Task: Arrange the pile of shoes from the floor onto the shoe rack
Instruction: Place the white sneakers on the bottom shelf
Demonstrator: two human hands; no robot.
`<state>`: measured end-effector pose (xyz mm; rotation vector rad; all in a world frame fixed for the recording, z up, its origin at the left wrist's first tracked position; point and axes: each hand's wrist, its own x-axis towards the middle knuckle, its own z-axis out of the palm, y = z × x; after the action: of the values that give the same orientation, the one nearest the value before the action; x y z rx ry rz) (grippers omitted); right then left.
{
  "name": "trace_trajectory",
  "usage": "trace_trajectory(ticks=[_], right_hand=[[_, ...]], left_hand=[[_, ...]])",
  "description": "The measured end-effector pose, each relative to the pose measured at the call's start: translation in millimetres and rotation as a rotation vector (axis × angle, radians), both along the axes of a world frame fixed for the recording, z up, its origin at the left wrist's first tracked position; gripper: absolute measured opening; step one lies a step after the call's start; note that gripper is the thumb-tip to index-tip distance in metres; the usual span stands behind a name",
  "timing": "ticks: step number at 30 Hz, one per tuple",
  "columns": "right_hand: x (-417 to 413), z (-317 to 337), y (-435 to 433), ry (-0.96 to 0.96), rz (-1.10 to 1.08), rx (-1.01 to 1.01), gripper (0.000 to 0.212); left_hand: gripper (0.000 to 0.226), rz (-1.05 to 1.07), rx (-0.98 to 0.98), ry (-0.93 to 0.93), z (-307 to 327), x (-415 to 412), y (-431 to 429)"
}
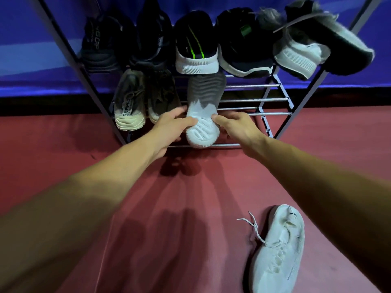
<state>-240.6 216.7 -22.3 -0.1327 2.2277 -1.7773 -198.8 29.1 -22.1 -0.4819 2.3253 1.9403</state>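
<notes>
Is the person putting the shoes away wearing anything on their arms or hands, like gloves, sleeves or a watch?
No. Both forearms are bare along their whole visible length, with no sleeve in view. The left hand and right hand have no gloves, and no watch, bracelet or ring shows on either wrist or on the visible fingers.

A grey-and-white shoe (pixel 203 115) lies heel-near on the shoe rack (pixel 249 100) lower rails — upper shelf full; a white laced shoe (pixel 277 250) lies on the floor, near right.

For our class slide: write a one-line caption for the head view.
Both hands, left hand and right hand, set a grey-and-white shoe on the shoe rack.
</notes>
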Motion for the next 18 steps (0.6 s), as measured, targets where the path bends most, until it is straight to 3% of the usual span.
trace_trajectory(ticks=[4, 6, 9, 13, 18], right_hand=[[-2.8, -1.1, -9.1, -0.031, -0.02, 0.037, 0.012], [-3.5, -0.7, -10.0, -0.065, -0.008, -0.039, 0.009], [-4.0, 3.3, -11.9, -0.116, -0.004, -0.179, 0.026], [-8.4, 9.1, -12.9, -0.153, -0.047, -0.314, 0.012], [-10.9, 1.6, -17.1, -0.127, -0.073, -0.271, 0.02]], left_hand=[[0.047, -0.027, -0.006, -0.025, 7.0, -6.5, 1.0], [0.049, 0.003, -0.028, -0.036, 10.0, -11.6, 1.7], [0.057, 0.103, -0.013, -0.033, 10.2, -18.9, 2.2], [0.054, 0.05, -0.045, -0.084, 13.1, -21.0, 0.5], [0.052, 0.048, 0.004, -0.128, 14.3, -27.0, -2.0]])
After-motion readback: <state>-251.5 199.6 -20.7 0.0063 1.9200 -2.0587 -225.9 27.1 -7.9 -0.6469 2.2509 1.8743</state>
